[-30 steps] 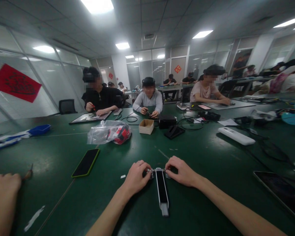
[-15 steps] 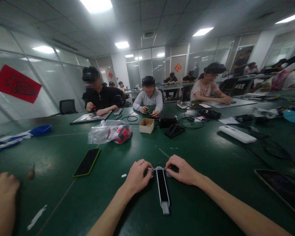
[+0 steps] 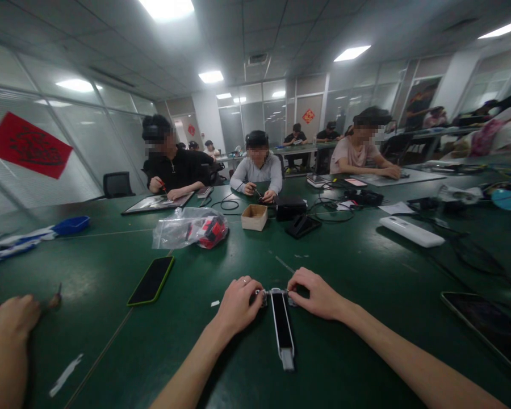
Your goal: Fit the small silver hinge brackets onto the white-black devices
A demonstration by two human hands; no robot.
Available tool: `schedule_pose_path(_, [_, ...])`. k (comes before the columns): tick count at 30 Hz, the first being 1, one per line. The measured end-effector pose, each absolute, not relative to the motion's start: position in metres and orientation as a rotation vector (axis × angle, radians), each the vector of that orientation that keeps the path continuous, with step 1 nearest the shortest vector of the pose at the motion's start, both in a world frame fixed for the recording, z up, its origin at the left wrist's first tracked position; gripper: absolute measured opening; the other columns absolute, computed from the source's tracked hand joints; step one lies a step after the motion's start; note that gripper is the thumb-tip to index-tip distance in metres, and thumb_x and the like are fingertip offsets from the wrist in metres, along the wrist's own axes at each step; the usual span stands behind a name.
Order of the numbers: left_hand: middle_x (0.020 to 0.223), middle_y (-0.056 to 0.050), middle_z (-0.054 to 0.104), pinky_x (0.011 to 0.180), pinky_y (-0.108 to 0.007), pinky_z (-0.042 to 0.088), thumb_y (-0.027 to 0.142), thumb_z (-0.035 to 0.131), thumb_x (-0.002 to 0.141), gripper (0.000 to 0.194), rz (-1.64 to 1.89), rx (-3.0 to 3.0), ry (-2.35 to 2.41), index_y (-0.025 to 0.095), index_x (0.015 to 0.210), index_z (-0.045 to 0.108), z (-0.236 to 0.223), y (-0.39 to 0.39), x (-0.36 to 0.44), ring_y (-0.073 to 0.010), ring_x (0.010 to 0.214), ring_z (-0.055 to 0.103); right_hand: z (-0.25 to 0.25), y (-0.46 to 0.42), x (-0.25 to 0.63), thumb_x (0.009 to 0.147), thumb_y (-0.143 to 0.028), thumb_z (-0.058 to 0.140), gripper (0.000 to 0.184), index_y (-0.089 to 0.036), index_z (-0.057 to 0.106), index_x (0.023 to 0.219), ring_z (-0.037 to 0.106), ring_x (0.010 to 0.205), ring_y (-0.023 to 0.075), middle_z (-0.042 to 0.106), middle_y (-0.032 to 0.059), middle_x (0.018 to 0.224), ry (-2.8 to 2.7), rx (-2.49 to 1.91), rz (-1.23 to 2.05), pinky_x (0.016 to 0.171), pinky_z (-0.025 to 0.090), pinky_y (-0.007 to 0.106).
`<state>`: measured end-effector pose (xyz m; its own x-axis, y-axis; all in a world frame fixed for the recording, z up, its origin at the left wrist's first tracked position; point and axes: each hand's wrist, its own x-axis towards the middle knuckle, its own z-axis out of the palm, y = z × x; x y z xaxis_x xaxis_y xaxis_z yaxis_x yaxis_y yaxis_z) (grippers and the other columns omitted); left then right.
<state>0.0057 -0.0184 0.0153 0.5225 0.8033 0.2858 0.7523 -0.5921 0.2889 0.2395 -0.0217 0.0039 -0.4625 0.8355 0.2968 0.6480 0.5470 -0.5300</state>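
Note:
A slim, long device (image 3: 283,324) with a black face and white edges lies on the green table in front of me. A pale grey tab (image 3: 287,360) sticks out at its near end. Small metal pieces jut out from both sides of its far end. My left hand (image 3: 239,307) pinches the left metal piece (image 3: 263,297) between thumb and fingers. On the other side, my right hand (image 3: 317,292) pinches the right piece, which the fingers mostly cover. What exactly these pieces are is too small to tell.
Left of me are a phone with a green edge (image 3: 150,281) and a co-worker's hand (image 3: 19,318) near a small brown-handled tool (image 3: 56,299). Ahead stand a plastic bag (image 3: 170,230) and a small open box (image 3: 254,218). Right lie a white device (image 3: 411,232) and a dark tablet (image 3: 489,321).
The co-worker's hand at the left has moved right, up to the small brown-handled tool. My own hands and the slim device have hardly moved.

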Motion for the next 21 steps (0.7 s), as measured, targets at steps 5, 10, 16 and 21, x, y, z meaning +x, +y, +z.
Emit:
schedule_pose_path(5, [0.084, -0.005, 0.061, 0.07, -0.029, 0.038, 0.027, 0.043, 0.088, 0.021, 0.551, 2.611, 1.349, 0.019, 0.085, 0.062, 0.014, -0.0173, 0.0056, -0.0177, 0.079, 0.055, 0.0026, -0.0213, 0.2404, 0.084, -0.029, 0.051, 0.014, -0.019, 0.061, 0.083, 0.051, 0.08, 0.0168, 0.059, 0.0033, 0.084, -2.255, -1.21, 0.492, 0.073, 0.044, 0.034])
schedule_pose_path(10, [0.085, -0.004, 0.06, 0.07, -0.028, 0.038, 0.024, 0.049, 0.084, 0.013, 0.577, 2.57, 1.329, 0.019, 0.087, 0.06, 0.0142, -0.017, 0.0055, -0.0171, 0.078, 0.054, 0.0022, -0.0209, 0.241, 0.084, -0.029, 0.052, 0.014, -0.019, 0.061, 0.084, 0.051, 0.08, 0.0172, 0.059, 0.0037, 0.084, -2.259, -1.207, 0.495, 0.074, 0.044, 0.034])
schedule_pose_path(16, [0.082, -0.003, 0.06, 0.068, -0.029, 0.038, 0.026, 0.049, 0.085, 0.014, 0.61, 2.547, 1.341, 0.019, 0.09, 0.06, 0.0138, -0.017, 0.0056, -0.0164, 0.074, 0.054, 0.0027, -0.0207, 0.2403, 0.084, -0.029, 0.051, 0.014, -0.019, 0.061, 0.083, 0.051, 0.079, 0.0167, 0.059, 0.0035, 0.084, -2.254, -1.209, 0.495, 0.072, 0.044, 0.033])
schedule_pose_path(21, [0.082, -0.004, 0.061, 0.07, -0.029, 0.038, 0.027, 0.045, 0.087, 0.018, 0.575, 2.546, 1.352, 0.019, 0.085, 0.062, 0.0131, -0.0168, 0.0057, -0.0174, 0.077, 0.055, 0.0005, -0.0198, 0.2406, 0.084, -0.028, 0.052, 0.013, -0.019, 0.061, 0.082, 0.051, 0.079, 0.017, 0.059, 0.0036, 0.082, -2.259, -1.19, 0.467, 0.072, 0.044, 0.033])
